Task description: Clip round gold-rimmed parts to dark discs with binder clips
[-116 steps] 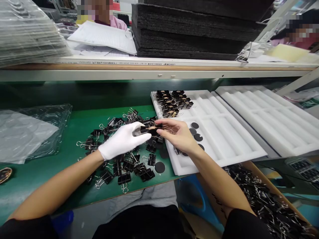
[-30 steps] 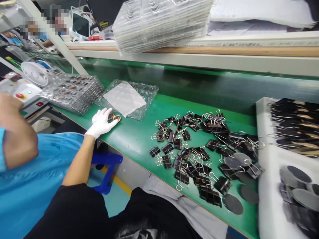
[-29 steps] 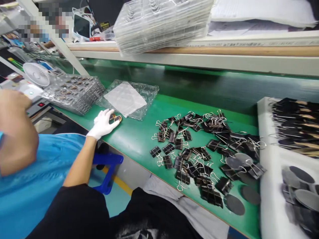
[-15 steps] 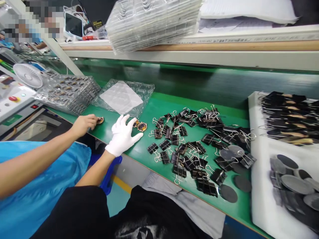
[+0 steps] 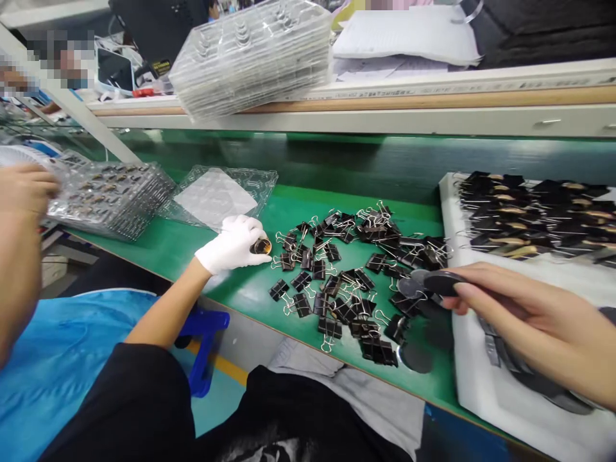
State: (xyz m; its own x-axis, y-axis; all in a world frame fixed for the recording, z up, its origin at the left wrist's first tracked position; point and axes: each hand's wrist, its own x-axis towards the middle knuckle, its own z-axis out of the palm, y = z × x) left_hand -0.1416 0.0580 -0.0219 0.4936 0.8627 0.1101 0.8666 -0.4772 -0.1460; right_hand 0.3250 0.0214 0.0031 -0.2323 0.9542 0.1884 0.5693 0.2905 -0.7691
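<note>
My left hand (image 5: 235, 245), in a white glove, is closed around a small round part (image 5: 261, 246) with a copper-coloured rim, just over the green table (image 5: 250, 289). At the right, my bare right hand (image 5: 510, 301) pinches a dark round disc (image 5: 443, 283) between thumb and fingers. Beneath and beside that disc lie other grey discs (image 5: 416, 357). Black binder clips (image 5: 331, 327) with wire handles are scattered between my two hands.
A white foam box (image 5: 469, 378) holds rows of clips and loose discs. Behind my left hand lies a clear tray (image 5: 262, 186) with white paper. Stacked trays (image 5: 120, 199) stand left, beside another person's arm (image 5: 19, 256). More trays (image 5: 255, 58) sit on the shelf.
My left hand has closed on a round part. My right hand has come into view with a disc. The other person's hand has moved up and left, away from the table edge.
</note>
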